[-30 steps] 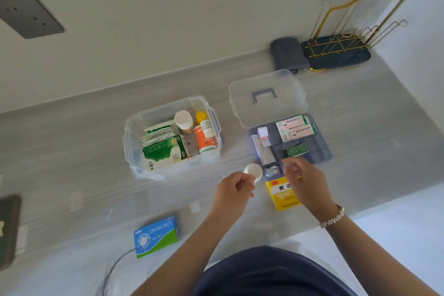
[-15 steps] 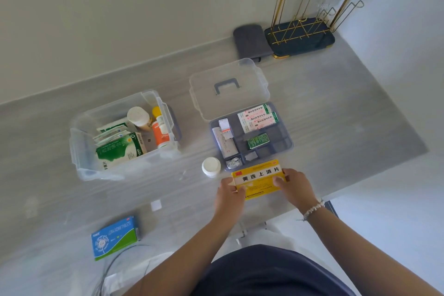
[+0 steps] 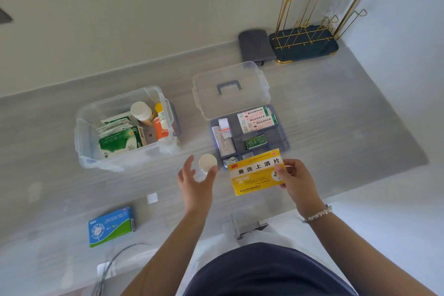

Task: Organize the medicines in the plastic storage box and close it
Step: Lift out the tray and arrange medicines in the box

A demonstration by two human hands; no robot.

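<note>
head view: right hand (image 3: 296,181) pinches the yellow medicine box (image 3: 257,173) at its right edge, thumb on the printed face, box held just off the near edge of the grey divider tray (image 3: 283,142). left hand (image 3: 195,180) is spread, fingers curled loosely around a white-capped bottle (image 3: 207,163) (contact with the bottle looks likely at the thumb side, can't confirm a full grip). tray holds pink-and-white sachets (image 3: 257,120), a small green pack (image 3: 256,141) and a white tube (image 3: 224,142). clear lid (image 3: 230,90) with grey handle lies flat on the table (image 3: 336,127), touching the tray's far side. clear storage box (image 3: 96,142) sits open to the left, well apart from the tray, loaded with green-white packets (image 3: 120,139), an orange bottle (image 3: 161,128) and a cream-capped bottle (image 3: 140,110). blue-green tablet box (image 3: 110,226) lies alone near the table's front edge, left of the left arm.
</note>
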